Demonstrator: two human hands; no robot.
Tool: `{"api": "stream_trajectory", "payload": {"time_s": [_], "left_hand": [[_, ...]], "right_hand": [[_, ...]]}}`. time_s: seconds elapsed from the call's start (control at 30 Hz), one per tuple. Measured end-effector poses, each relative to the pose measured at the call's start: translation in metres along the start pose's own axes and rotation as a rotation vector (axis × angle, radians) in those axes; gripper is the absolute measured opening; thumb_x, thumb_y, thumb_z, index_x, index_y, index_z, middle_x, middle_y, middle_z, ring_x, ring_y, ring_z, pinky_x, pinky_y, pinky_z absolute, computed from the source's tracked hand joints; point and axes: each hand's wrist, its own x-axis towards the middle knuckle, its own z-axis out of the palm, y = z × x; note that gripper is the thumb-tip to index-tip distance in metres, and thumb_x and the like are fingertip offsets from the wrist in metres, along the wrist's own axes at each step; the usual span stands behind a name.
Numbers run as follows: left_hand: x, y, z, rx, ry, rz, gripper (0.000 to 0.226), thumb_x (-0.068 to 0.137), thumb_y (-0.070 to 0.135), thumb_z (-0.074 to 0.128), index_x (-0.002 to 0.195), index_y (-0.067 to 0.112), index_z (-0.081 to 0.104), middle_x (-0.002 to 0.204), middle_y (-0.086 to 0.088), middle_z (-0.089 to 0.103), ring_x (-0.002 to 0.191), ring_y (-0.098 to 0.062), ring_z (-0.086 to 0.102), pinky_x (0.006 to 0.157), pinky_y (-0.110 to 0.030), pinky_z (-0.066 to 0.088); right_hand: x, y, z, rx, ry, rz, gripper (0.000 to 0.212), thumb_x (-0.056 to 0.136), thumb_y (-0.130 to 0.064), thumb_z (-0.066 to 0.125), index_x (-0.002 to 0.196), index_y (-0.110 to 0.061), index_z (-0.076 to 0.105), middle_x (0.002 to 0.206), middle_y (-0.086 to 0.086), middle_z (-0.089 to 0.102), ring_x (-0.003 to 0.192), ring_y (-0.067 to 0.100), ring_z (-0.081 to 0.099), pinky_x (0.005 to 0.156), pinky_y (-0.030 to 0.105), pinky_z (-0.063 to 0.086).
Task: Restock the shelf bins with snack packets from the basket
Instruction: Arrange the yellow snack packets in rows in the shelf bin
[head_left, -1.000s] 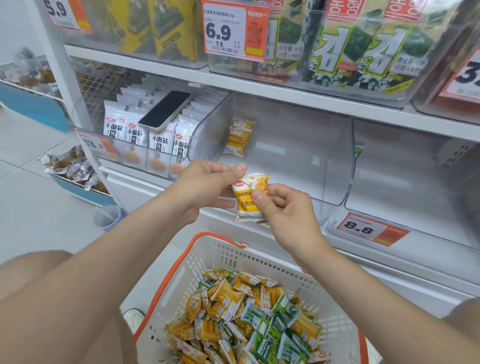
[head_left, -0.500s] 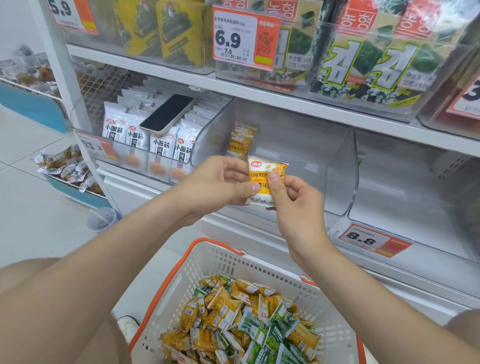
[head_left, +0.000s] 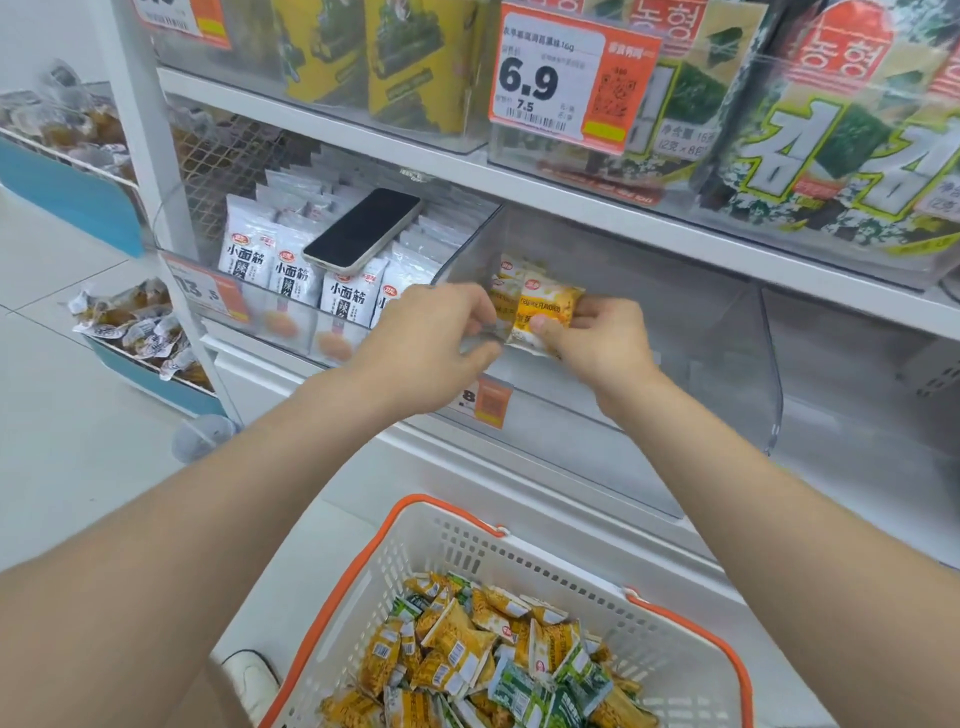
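A yellow snack packet (head_left: 545, 312) is held at the mouth of a clear shelf bin (head_left: 717, 374). My right hand (head_left: 597, 343) pinches its right side between thumb and fingers. My left hand (head_left: 431, 343) has its fingers curled at the packet's left edge, which is blurred by the bin's clear wall. Two more yellow packets (head_left: 505, 278) stand just behind it at the bin's back left. Below, the white basket with an orange rim (head_left: 447, 540) holds several yellow and green packets (head_left: 493, 660).
A dark phone (head_left: 363, 228) lies on white packets (head_left: 270, 265) in the bin to the left. A second clear bin (head_left: 857, 415) stands to the right. Seaweed packs and a 6.9 price tag (head_left: 571, 78) fill the upper shelf. Blue bins (head_left: 130, 327) sit at floor left.
Both hands have carried the yellow packet up and forward, from above the basket to the mouth of the clear bin, close to the packets standing inside.
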Motion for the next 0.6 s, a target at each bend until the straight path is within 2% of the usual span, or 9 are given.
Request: {"api": "stream_trajectory", "payload": {"time_s": [0.1, 0.17, 0.23, 0.27, 0.33, 0.37, 0.47, 0.53, 0.6], "left_hand": [[0.006, -0.010, 0.004, 0.287, -0.140, 0.058, 0.026, 0.100, 0.048, 0.058, 0.116, 0.031, 0.068, 0.113, 0.004, 0.068, 0.122, -0.027, 0.050, 0.106, -0.049, 0.035], [0.009, -0.013, 0.006, 0.320, -0.192, 0.091, 0.024, 0.102, 0.047, 0.051, 0.106, 0.032, 0.070, 0.104, 0.003, 0.068, 0.121, -0.028, 0.046, 0.105, -0.053, 0.029], [0.011, -0.017, 0.007, 0.284, -0.207, 0.124, 0.024, 0.100, 0.039, 0.048, 0.096, 0.031, 0.071, 0.093, 0.008, 0.067, 0.115, -0.028, 0.046, 0.103, -0.053, 0.029], [0.011, -0.018, 0.008, 0.262, -0.218, 0.132, 0.025, 0.099, 0.036, 0.048, 0.093, 0.031, 0.071, 0.090, 0.010, 0.067, 0.113, -0.028, 0.046, 0.102, -0.052, 0.029], [0.013, -0.019, 0.010, 0.231, -0.249, 0.133, 0.026, 0.097, 0.033, 0.046, 0.091, 0.030, 0.071, 0.087, 0.012, 0.067, 0.110, -0.028, 0.047, 0.102, -0.051, 0.030], [0.014, -0.019, 0.011, 0.221, -0.264, 0.135, 0.027, 0.097, 0.032, 0.045, 0.089, 0.029, 0.071, 0.086, 0.011, 0.067, 0.109, -0.028, 0.049, 0.102, -0.050, 0.030], [0.016, -0.018, 0.013, 0.212, -0.277, 0.142, 0.028, 0.094, 0.030, 0.044, 0.085, 0.026, 0.070, 0.082, 0.006, 0.068, 0.101, -0.029, 0.054, 0.099, -0.050, 0.032], [0.017, -0.019, 0.016, 0.220, -0.279, 0.140, 0.029, 0.092, 0.030, 0.043, 0.084, 0.025, 0.070, 0.081, 0.004, 0.068, 0.098, -0.031, 0.054, 0.096, -0.050, 0.033], [0.019, -0.021, 0.019, 0.214, -0.289, 0.123, 0.030, 0.089, 0.033, 0.040, 0.082, 0.027, 0.069, 0.082, 0.005, 0.067, 0.098, -0.033, 0.053, 0.093, -0.049, 0.034]], "right_hand": [[0.043, 0.012, 0.021, -0.144, -0.079, 0.135, 0.044, 0.050, -0.041, 0.095, 0.077, -0.014, 0.073, 0.082, 0.003, 0.077, 0.081, 0.023, 0.076, 0.080, 0.046, 0.064], [0.068, 0.019, 0.035, -0.206, -0.133, 0.145, 0.063, 0.032, -0.051, 0.090, 0.082, -0.014, 0.079, 0.082, 0.001, 0.078, 0.076, 0.019, 0.077, 0.077, 0.045, 0.065], [0.086, 0.017, 0.049, -0.253, -0.142, 0.166, 0.074, 0.025, -0.054, 0.086, 0.091, -0.018, 0.080, 0.089, -0.001, 0.079, 0.081, 0.015, 0.076, 0.079, 0.038, 0.065], [0.090, 0.013, 0.054, -0.262, -0.148, 0.185, 0.076, 0.028, -0.052, 0.087, 0.097, -0.021, 0.079, 0.095, -0.003, 0.079, 0.085, 0.014, 0.076, 0.079, 0.033, 0.064], [0.096, 0.008, 0.062, -0.301, -0.138, 0.212, 0.070, 0.041, -0.046, 0.090, 0.106, -0.024, 0.075, 0.101, -0.004, 0.077, 0.090, 0.014, 0.075, 0.068, 0.023, 0.059], [0.099, 0.007, 0.066, -0.334, -0.123, 0.216, 0.072, 0.040, -0.047, 0.087, 0.106, -0.025, 0.073, 0.101, -0.005, 0.077, 0.089, 0.015, 0.075, 0.064, 0.022, 0.058], [0.105, 0.008, 0.075, -0.396, -0.057, 0.197, 0.089, 0.021, -0.053, 0.079, 0.105, -0.023, 0.071, 0.102, -0.003, 0.076, 0.089, 0.018, 0.075, 0.071, 0.029, 0.062], [0.102, 0.006, 0.076, -0.430, -0.041, 0.174, 0.082, 0.035, -0.048, 0.092, 0.109, -0.018, 0.071, 0.106, 0.000, 0.074, 0.097, 0.019, 0.072, 0.071, 0.026, 0.055], [0.104, 0.009, 0.075, -0.438, -0.005, 0.147, 0.068, 0.051, -0.044, 0.097, 0.107, -0.016, 0.072, 0.108, 0.001, 0.073, 0.103, 0.018, 0.070, 0.070, 0.024, 0.046]]}}
